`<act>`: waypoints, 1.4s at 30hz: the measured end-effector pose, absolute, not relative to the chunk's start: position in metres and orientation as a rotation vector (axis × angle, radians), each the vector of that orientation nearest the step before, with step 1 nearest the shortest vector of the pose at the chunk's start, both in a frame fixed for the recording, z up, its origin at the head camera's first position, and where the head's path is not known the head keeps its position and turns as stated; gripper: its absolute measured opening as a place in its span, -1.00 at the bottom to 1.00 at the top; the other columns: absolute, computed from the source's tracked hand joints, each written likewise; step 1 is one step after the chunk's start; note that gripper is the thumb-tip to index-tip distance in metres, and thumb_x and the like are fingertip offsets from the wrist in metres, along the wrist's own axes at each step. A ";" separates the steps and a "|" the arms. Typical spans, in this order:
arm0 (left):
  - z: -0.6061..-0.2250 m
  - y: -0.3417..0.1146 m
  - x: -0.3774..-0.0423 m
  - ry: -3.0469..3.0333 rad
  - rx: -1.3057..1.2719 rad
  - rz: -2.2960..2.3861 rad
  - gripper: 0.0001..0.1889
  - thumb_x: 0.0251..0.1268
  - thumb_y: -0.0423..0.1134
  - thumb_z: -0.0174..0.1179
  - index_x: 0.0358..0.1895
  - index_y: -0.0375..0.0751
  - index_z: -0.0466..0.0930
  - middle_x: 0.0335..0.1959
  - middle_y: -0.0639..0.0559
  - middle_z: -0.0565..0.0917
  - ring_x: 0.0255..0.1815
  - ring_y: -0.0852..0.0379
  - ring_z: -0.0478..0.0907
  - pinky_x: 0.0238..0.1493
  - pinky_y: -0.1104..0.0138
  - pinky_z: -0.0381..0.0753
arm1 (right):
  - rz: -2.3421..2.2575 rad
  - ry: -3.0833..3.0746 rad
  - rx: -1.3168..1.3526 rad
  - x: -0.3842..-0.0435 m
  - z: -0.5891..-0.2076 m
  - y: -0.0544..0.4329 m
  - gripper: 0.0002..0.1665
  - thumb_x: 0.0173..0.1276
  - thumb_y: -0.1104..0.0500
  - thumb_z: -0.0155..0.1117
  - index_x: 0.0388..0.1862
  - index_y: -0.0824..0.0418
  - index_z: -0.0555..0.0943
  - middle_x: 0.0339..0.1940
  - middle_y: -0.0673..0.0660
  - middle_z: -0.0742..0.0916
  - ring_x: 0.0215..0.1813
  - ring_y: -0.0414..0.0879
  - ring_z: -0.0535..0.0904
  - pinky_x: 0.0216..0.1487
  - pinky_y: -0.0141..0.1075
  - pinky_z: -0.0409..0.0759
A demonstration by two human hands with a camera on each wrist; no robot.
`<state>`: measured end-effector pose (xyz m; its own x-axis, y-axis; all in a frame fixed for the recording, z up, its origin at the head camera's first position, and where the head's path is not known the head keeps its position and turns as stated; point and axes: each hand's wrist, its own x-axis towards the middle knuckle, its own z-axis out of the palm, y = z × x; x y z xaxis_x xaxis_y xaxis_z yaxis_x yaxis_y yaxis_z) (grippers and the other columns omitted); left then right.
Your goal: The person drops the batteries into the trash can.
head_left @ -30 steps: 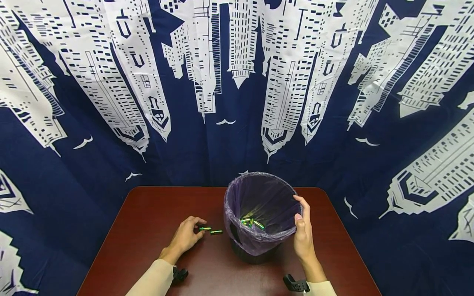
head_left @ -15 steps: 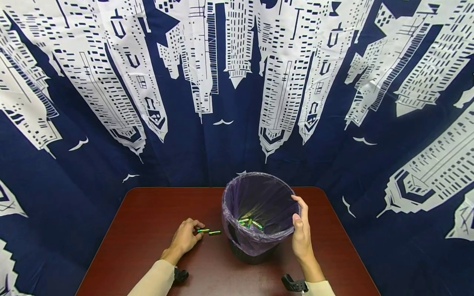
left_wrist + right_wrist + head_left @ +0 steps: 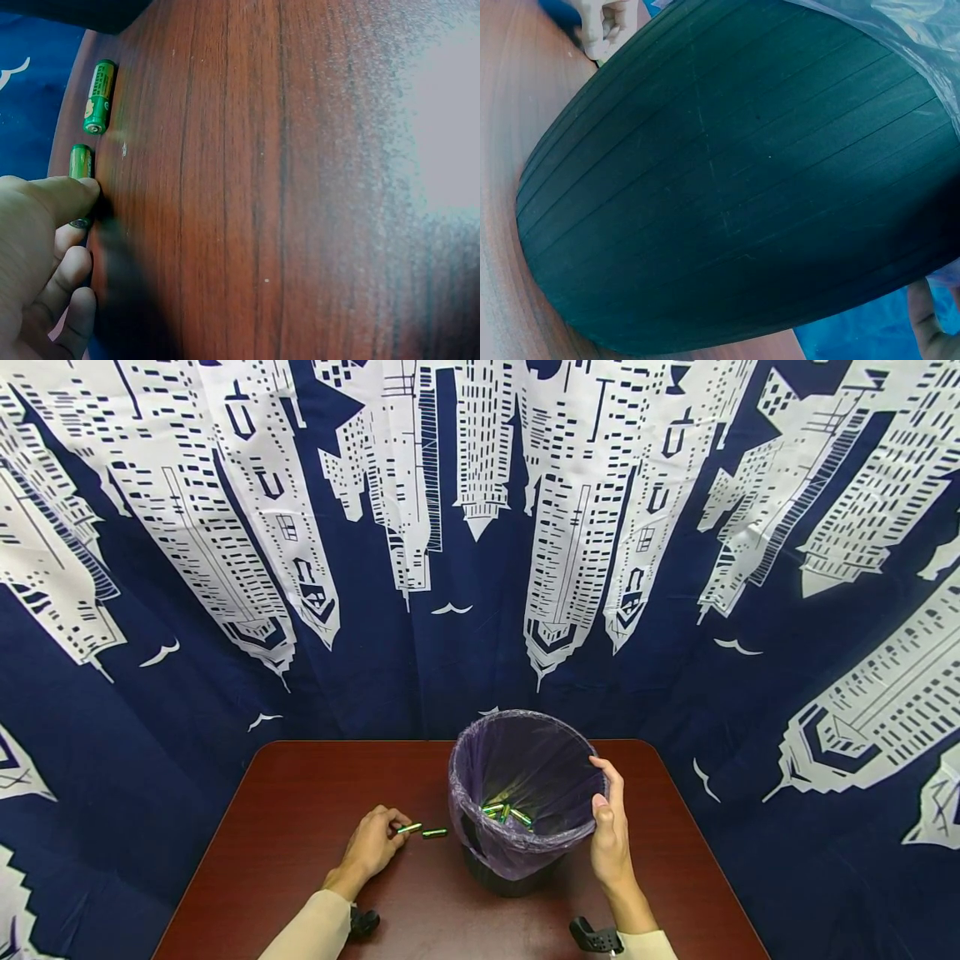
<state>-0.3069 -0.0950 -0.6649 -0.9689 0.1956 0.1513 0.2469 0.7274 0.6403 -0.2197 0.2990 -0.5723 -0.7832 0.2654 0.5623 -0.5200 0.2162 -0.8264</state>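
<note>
My left hand (image 3: pixel 375 843) is low over the left part of the table and pinches a green and gold battery (image 3: pixel 80 161) between thumb and fingers; the thumb covers part of it. Just beyond, a second such battery (image 3: pixel 434 833) lies on the table, apart from the hand. A dark trash can (image 3: pixel 705 180) lined with a translucent purple bag (image 3: pixel 517 852) stands right of the batteries. With my right hand (image 3: pixel 611 827) I grip its rim on the right side, thumb on the near side. Several more green batteries (image 3: pixel 507 812) lie inside the bin.
The reddish-brown wooden table (image 3: pixel 300 793) has its far edge close to a navy curtain (image 3: pixel 390 677) printed with white buildings. Dark straps (image 3: pixel 596 937) are on both wrists.
The fingers of my left hand have closed on the nearer battery, which has shifted slightly and turned a little. My right hand and the trash can stay in place.
</note>
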 end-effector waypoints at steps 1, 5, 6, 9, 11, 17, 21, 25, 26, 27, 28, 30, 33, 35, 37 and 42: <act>-0.665 -0.095 -0.307 -2.851 -0.362 -1.078 -0.84 0.44 -0.36 0.62 -0.04 -0.09 0.90 -0.15 0.07 0.72 -0.13 0.07 0.65 -0.14 0.35 0.54 | 1.630 -1.871 0.236 -0.220 -0.572 0.299 0.10 0.76 -0.57 -0.03 0.81 0.24 0.38 0.82 0.07 0.47 0.92 -0.08 0.08 0.59 0.94 -0.20; -0.666 -0.096 -0.306 -2.860 -0.337 -1.091 -0.84 0.46 -0.37 0.60 -0.02 -0.09 0.89 -0.15 0.09 0.69 -0.14 0.10 0.64 -0.14 0.37 0.54 | 1.623 -1.869 0.246 -0.220 -0.571 0.298 0.08 0.77 -0.56 -0.05 0.81 0.24 0.38 0.82 0.07 0.47 0.92 -0.08 0.09 0.57 0.95 -0.20; -0.666 -0.097 -0.306 -2.864 -0.327 -1.093 -0.85 0.47 -0.37 0.60 -0.02 -0.08 0.89 -0.15 0.10 0.69 -0.14 0.11 0.64 -0.14 0.37 0.53 | 1.623 -1.868 0.247 -0.220 -0.570 0.298 0.07 0.78 -0.56 -0.05 0.81 0.24 0.38 0.82 0.06 0.48 0.92 -0.07 0.08 0.57 0.95 -0.20; -0.665 -0.097 -0.306 -2.852 -0.324 -1.103 -0.86 0.49 -0.35 0.59 -0.01 -0.08 0.88 -0.14 0.08 0.70 -0.14 0.12 0.63 -0.15 0.36 0.53 | 1.623 -1.866 0.246 -0.220 -0.569 0.298 0.05 0.78 -0.54 -0.04 0.81 0.21 0.38 0.82 0.04 0.47 0.93 -0.03 0.08 0.58 0.95 -0.20; -0.665 -0.097 -0.304 -2.844 -0.319 -1.120 -0.87 0.50 -0.34 0.58 -0.02 -0.08 0.88 -0.13 0.07 0.70 -0.15 0.14 0.63 -0.15 0.36 0.53 | 1.626 -1.868 0.240 -0.220 -0.569 0.297 0.04 0.77 -0.54 -0.03 0.82 0.18 0.38 0.83 0.02 0.47 0.93 -0.03 0.09 0.60 0.94 -0.20; -0.672 -0.098 -0.294 -2.839 -0.301 -1.188 -0.88 0.51 -0.35 0.58 -0.03 -0.09 0.88 -0.15 0.08 0.70 -0.19 0.20 0.57 -0.17 0.39 0.53 | 1.630 -1.888 0.229 -0.215 -0.573 0.296 0.06 0.79 -0.58 -0.08 0.82 0.19 0.38 0.83 0.04 0.47 0.91 -0.10 0.10 0.59 0.91 -0.15; -0.673 -0.098 -0.290 -2.819 -0.297 -1.199 -0.88 0.51 -0.34 0.58 -0.02 -0.08 0.88 -0.14 0.09 0.70 -0.20 0.20 0.58 -0.18 0.40 0.54 | 1.629 -1.890 0.228 -0.213 -0.574 0.295 0.08 0.79 -0.58 -0.08 0.82 0.21 0.38 0.83 0.06 0.49 0.91 -0.11 0.11 0.61 0.89 -0.13; -0.670 -0.098 -0.291 -2.806 -0.295 -1.212 -0.88 0.51 -0.34 0.57 -0.02 -0.08 0.89 -0.16 0.10 0.69 -0.21 0.24 0.56 -0.20 0.41 0.53 | 1.620 -1.887 0.224 -0.214 -0.574 0.295 0.07 0.78 -0.59 -0.07 0.81 0.19 0.40 0.82 0.05 0.50 0.90 -0.15 0.13 0.62 0.87 -0.11; -0.669 -0.098 -0.291 -2.806 -0.291 -1.214 -0.89 0.52 -0.34 0.57 -0.02 -0.08 0.89 -0.16 0.10 0.68 -0.22 0.25 0.55 -0.20 0.41 0.53 | 1.616 -1.887 0.224 -0.215 -0.573 0.296 0.07 0.78 -0.58 -0.08 0.81 0.19 0.40 0.82 0.04 0.50 0.90 -0.15 0.13 0.61 0.87 -0.11; -0.668 -0.099 -0.292 -2.807 -0.287 -1.215 -0.89 0.52 -0.34 0.57 -0.02 -0.08 0.89 -0.17 0.10 0.68 -0.23 0.26 0.54 -0.20 0.41 0.52 | 1.613 -1.888 0.224 -0.215 -0.573 0.296 0.06 0.78 -0.58 -0.08 0.81 0.19 0.40 0.82 0.04 0.50 0.89 -0.16 0.13 0.61 0.87 -0.10; -0.667 -0.099 -0.292 -2.808 -0.285 -1.212 -0.89 0.52 -0.34 0.56 -0.03 -0.07 0.89 -0.17 0.10 0.67 -0.24 0.27 0.54 -0.20 0.42 0.51 | 1.608 -1.889 0.225 -0.215 -0.573 0.296 0.06 0.79 -0.57 -0.09 0.81 0.19 0.40 0.81 0.05 0.50 0.89 -0.16 0.14 0.60 0.87 -0.09; -0.665 -0.100 -0.293 -2.804 -0.292 -1.195 -0.89 0.52 -0.34 0.57 -0.05 -0.06 0.88 -0.19 0.10 0.67 -0.26 0.30 0.52 -0.21 0.42 0.51 | 1.601 -1.890 0.229 -0.216 -0.572 0.296 0.06 0.80 -0.57 -0.10 0.81 0.20 0.39 0.82 0.06 0.50 0.89 -0.16 0.15 0.59 0.84 -0.06; -0.663 -0.101 -0.294 -2.794 -0.304 -1.179 -0.89 0.52 -0.33 0.57 -0.07 -0.02 0.88 -0.20 0.13 0.66 -0.28 0.35 0.50 -0.22 0.43 0.52 | 1.594 -1.894 0.238 -0.216 -0.571 0.296 0.06 0.80 -0.58 -0.12 0.81 0.20 0.39 0.83 0.07 0.49 0.89 -0.15 0.15 0.60 0.78 -0.01; -0.660 -0.102 -0.294 -2.784 -0.316 -1.175 -0.89 0.52 -0.33 0.58 -0.07 -0.01 0.87 -0.21 0.13 0.66 -0.29 0.36 0.50 -0.21 0.43 0.53 | 1.592 -1.898 0.237 -0.215 -0.570 0.297 0.07 0.80 -0.59 -0.13 0.81 0.18 0.40 0.83 0.07 0.49 0.90 -0.15 0.16 0.65 0.67 0.04; -0.656 -0.102 -0.294 -2.778 -0.314 -1.191 -0.88 0.51 -0.33 0.58 -0.06 -0.02 0.87 -0.20 0.13 0.67 -0.27 0.34 0.53 -0.20 0.42 0.54 | 1.595 -1.906 0.229 -0.214 -0.568 0.296 0.05 0.81 -0.58 -0.15 0.81 0.18 0.40 0.83 0.09 0.49 0.90 -0.14 0.16 0.76 0.42 0.09; -0.643 -0.101 -0.294 -2.771 -0.308 -1.201 -0.87 0.51 -0.35 0.57 -0.03 -0.04 0.89 -0.17 0.09 0.68 -0.24 0.24 0.57 -0.20 0.41 0.53 | 1.608 -1.946 0.215 -0.211 -0.565 0.300 -0.07 0.87 -0.46 -0.15 0.83 0.15 0.37 0.86 0.07 0.45 0.93 -0.16 0.10 0.79 -0.13 0.11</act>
<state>-0.2936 -0.1015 -0.6434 -0.9739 0.1430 0.1763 0.2264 0.6675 0.7093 -0.2112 0.2996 -0.5654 -0.8078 0.2437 0.5368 -0.4812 0.2533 -0.8392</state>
